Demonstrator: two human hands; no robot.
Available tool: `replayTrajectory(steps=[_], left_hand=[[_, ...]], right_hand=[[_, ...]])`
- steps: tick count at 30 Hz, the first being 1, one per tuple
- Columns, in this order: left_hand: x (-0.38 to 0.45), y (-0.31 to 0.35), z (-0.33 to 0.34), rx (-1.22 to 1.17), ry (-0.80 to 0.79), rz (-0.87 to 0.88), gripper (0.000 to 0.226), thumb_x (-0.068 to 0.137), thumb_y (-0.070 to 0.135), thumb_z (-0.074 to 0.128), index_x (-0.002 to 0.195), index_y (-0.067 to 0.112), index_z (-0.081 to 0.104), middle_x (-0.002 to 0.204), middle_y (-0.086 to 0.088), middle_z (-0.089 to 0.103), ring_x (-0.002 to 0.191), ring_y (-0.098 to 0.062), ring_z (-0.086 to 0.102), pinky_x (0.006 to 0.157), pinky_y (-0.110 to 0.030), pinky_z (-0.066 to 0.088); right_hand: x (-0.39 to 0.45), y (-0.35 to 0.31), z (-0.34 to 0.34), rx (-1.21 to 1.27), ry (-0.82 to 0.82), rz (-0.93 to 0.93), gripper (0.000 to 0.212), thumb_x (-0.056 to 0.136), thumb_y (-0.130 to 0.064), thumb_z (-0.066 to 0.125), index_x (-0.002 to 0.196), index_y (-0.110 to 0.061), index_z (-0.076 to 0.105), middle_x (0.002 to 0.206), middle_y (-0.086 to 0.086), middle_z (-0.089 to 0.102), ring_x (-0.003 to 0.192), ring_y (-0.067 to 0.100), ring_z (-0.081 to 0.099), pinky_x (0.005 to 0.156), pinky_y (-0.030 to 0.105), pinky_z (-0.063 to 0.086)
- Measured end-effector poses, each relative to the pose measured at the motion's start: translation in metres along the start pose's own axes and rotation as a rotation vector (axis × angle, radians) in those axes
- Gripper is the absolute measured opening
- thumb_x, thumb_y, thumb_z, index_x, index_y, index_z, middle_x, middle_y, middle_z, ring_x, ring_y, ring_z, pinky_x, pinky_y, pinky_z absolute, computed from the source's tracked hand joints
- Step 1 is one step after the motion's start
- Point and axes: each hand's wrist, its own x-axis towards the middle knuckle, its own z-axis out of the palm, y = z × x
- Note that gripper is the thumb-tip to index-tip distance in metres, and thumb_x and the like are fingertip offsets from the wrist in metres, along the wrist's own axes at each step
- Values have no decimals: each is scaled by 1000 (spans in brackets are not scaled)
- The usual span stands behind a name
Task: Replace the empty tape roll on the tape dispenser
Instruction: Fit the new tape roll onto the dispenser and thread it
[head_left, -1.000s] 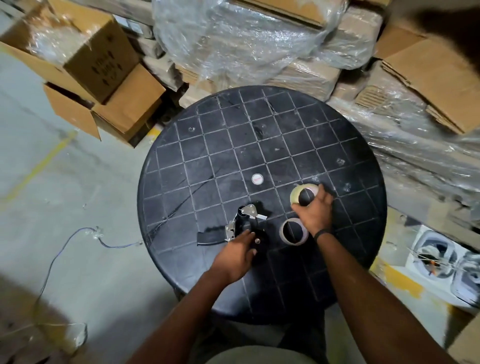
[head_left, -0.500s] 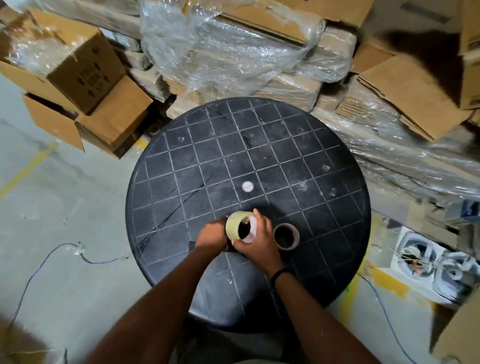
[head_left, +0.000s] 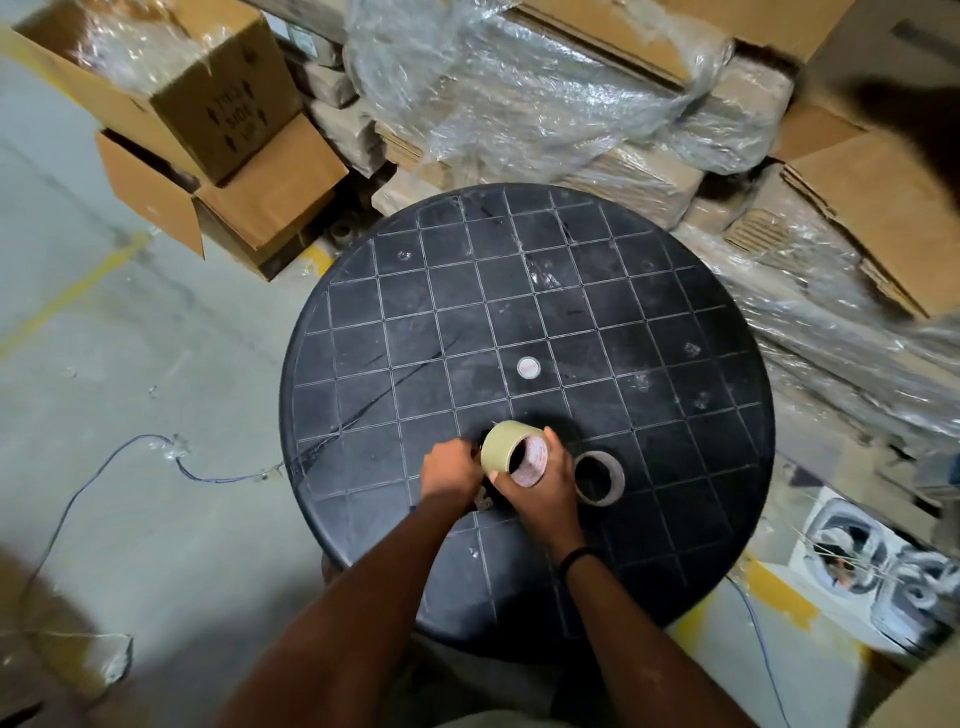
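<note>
New tape roll (head_left: 511, 453) pinched upright by right hand (head_left: 540, 483) at lower centre of round black bench (head_left: 675, 364), dispenser (head_left: 483, 501) mostly hidden under curled left hand (head_left: 451, 470), empty core (head_left: 598, 477) just right, boxes (head_left: 208, 104) stacked upper left, cable (head_left: 130, 457) on floor.

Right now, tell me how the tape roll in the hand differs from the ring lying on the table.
The full tape roll is pale yellow and thick with tape; the empty core is a thin brown ring. The roll is gripped on edge by the right hand; the core lies flat on the table, untouched. Both are round with open centres.
</note>
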Motion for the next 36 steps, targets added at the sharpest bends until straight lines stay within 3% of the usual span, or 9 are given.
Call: replayTrajectory(steps=[9,13,17,21,24,26,36], left_hand=[[1,-1,0,-67,24,-14,26,88,31,59,93,10,73,97,-22,71,95,-42,67,76,-39,54],[-4,-4,11,-26,88,49,29,91,38,50,97,16,69,98,-18,71,93,-42,66,73,-40,54],[-11,-6,16,109,101,155,39,100,38,41,133,21,54,124,-13,62,103,-39,65,80,-45,54],[-26,-9,24,153,26,277,55,106,36,32,156,15,24,159,-9,32,134,-34,46,99,-45,48],[-38,-20,38,289,-38,399,60,107,36,27,158,9,12,167,-11,6,154,-26,10,121,-38,24],[-43,-30,46,366,-66,429,65,106,39,27,158,7,5,166,-11,-9,154,-26,-7,124,-39,16],[-36,-49,36,503,-55,561,69,105,34,33,157,5,-1,166,-11,-10,154,-29,-8,124,-41,16]], right_hand=[[13,-34,-13,-23,-20,-153,101,64,-30,87,149,-24,32,143,2,36,128,11,43,103,21,33],[16,-40,-23,-308,2,-340,100,63,-36,76,151,-20,31,147,9,33,134,28,39,111,36,38],[6,-31,-31,-505,-35,-247,97,62,-49,63,149,-16,33,142,13,37,130,33,40,105,44,44],[-8,-6,-30,-612,-120,-179,98,60,-35,70,148,-13,32,146,12,36,131,33,41,107,41,39],[-18,9,-28,-603,-178,-138,97,64,-34,72,148,-11,30,148,13,34,136,33,37,112,38,34],[-21,13,-28,-592,-190,-125,98,67,-33,74,150,-11,28,148,12,33,136,33,35,114,38,32],[-14,23,-30,-567,-132,-129,104,61,-38,78,150,-16,28,144,14,39,132,34,40,109,41,40]])
